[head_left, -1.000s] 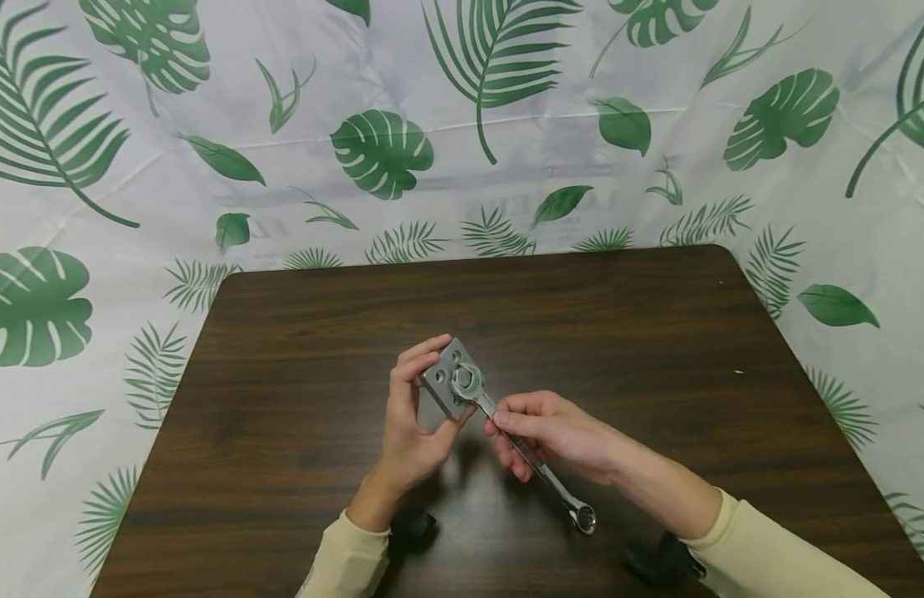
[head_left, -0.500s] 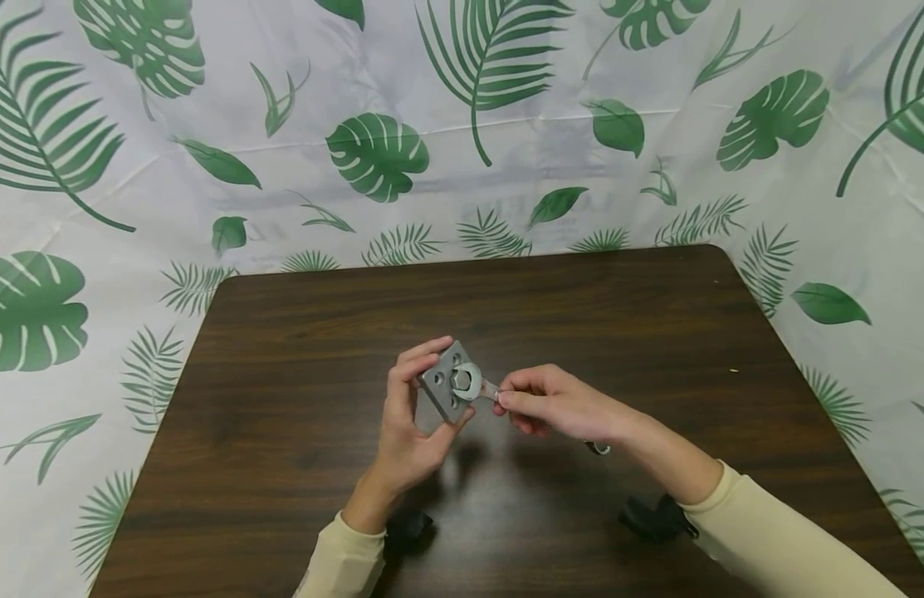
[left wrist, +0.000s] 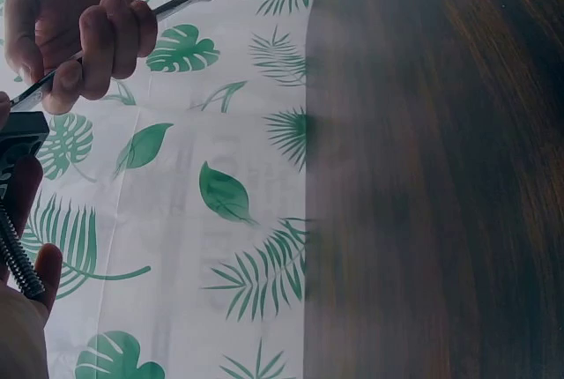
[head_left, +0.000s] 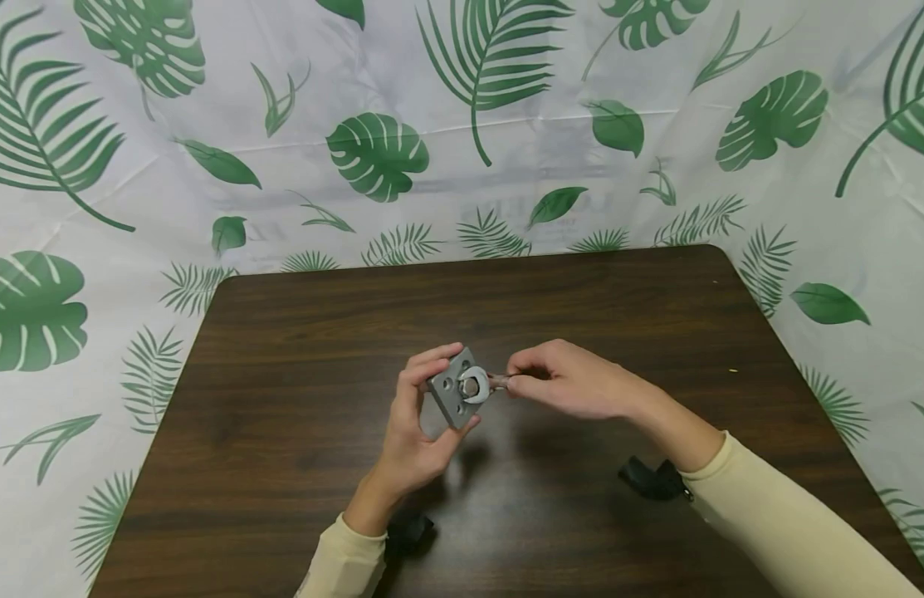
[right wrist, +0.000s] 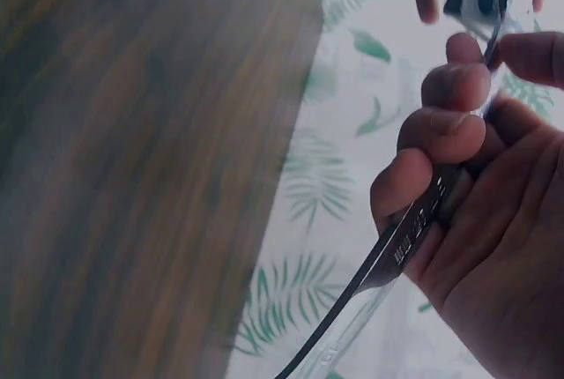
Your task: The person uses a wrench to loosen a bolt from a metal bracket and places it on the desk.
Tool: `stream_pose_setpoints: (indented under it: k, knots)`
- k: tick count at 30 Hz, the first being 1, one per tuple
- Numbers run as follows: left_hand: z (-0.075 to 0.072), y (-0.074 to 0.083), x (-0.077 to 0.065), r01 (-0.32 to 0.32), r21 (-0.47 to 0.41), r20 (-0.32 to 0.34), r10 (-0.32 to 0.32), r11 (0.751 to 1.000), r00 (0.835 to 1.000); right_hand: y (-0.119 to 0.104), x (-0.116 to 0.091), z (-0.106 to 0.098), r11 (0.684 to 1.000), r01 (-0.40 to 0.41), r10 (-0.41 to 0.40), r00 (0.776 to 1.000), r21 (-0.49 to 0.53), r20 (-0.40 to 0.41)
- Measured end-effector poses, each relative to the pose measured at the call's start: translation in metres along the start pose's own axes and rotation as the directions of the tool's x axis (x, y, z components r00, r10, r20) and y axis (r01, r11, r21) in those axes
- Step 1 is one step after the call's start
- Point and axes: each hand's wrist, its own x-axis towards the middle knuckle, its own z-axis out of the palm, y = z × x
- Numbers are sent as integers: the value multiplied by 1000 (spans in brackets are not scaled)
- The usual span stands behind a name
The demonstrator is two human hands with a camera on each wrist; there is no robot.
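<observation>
Wrench (head_left: 482, 385), head view: open end overlapping the bolt (head_left: 471, 388) in the plate (head_left: 450, 398) that the left hand (head_left: 415, 447) grips, nine o'clock from the nearer right hand (head_left: 577, 384), which clamps the wrench. Left wrist: shaft (left wrist: 181, 1) running eight-to-two o'clock. Right wrist: seven-to-one.

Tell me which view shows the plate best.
The head view: the plate turns its face to the camera there, with holes visible around the bolt, though the wrench covers part of it. The left wrist view shows only a dark portion, cut off at the frame's edge; the right wrist view shows it blurred near the top.
</observation>
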Motion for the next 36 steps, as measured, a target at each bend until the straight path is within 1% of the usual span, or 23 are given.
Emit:
stream_pose_setpoints:
  k: [4, 8, 12, 15, 20, 26, 32, 34, 36]
  knots:
    - [1, 1, 0, 6, 3, 18, -6, 1000, 1000, -1, 2, -6, 990, 26, -27, 1000, -142, -8]
    - [1, 2, 0, 8, 9, 30, -8, 1000, 1000, -1, 6, -9, 963, 69, -75, 997, -261, -13]
    - [1, 2, -1, 11, 5, 38, -11, 1000, 999, -2, 7, -11, 946, 92, -100, 995, -311, -11]
    - [0, 2, -2, 12, 5, 36, -12, 1000, 999, -1, 7, -12, 945, 99, -106, 994, -312, -4]
    - [-2, -1, -4, 3, 5, 15, -3, 1000, 1000, 3, 4, -14, 949, 103, -105, 994, -297, 6]
    - [-5, -3, -5, 10, 7, -10, -10, 1000, 1000, 7, -2, -14, 976, 66, -65, 998, -208, 14]
    - [-6, -2, -2, 15, 7, -41, -15, 1000, 999, 7, -11, -7, 981, 83, -81, 997, -173, 20]
    - [-7, -1, -1, 14, 11, -47, -14, 1000, 999, 4, -15, -4, 988, 74, -72, 997, -137, 20]
    - [-8, -1, 0, 14, 11, -56, -13, 1000, 998, 1, -19, 0, 997, 56, -55, 998, -59, 18]
